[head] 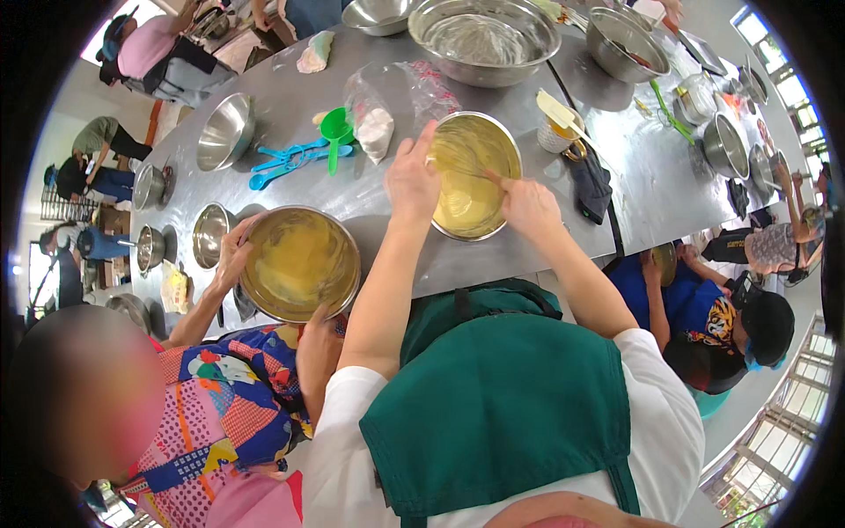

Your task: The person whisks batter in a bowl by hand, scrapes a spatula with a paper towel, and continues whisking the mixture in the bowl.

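A stainless steel mixing bowl (511, 140) stands tilted on the metal table in front of me, its inner wall smeared with yellow batter (461, 204). My left hand (413, 177) grips the bowl's left rim, fingers stretched along it. In my right hand (533, 206) is the handle of a wire whisk (467, 162); its wires dip into the batter. Just left of my left forearm, a co-worker's hands hold a second steel bowl (350, 251) of yellow batter.
Beyond my bowl lie a green measuring cup (337, 129), blue measuring spoons (284, 162) and a plastic bag of white powder (376, 132). A spatula (561, 112) rests across a cup (553, 138) beside a dark cloth (589, 188). A large steel bowl (485, 72) stands at the back.
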`<state>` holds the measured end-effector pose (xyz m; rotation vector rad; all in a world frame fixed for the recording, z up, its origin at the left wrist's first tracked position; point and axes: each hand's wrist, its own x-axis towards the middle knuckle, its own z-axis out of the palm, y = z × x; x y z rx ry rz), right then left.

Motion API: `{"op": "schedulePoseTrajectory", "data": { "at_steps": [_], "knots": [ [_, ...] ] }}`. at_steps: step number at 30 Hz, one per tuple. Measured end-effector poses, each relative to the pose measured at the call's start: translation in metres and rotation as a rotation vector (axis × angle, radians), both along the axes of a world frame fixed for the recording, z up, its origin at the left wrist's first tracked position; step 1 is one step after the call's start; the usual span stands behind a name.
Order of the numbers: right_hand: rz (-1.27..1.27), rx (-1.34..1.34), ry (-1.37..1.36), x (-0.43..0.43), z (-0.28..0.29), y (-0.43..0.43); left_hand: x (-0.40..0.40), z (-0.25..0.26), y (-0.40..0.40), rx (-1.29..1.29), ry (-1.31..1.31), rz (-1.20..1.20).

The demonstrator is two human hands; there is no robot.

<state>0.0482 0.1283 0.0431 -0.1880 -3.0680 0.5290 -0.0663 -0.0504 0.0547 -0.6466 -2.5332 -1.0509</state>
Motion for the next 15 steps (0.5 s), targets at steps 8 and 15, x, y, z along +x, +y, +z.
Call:
{"op": "schedulePoseTrajectory", "data": {
  "at_steps": [8, 15],
  "knots": [
    [0.220, -0.099, 0.011, 0.024, 0.014, 0.017, 0.002, -0.006, 0.021, 0.026, 0.093, 0.076],
    [0.283, 0.111, -0.223, 0.034, -0.002, 0.087, 0.025, -0.001, 0.062, -0.033, 0.034, 0.178]
  ]
}}
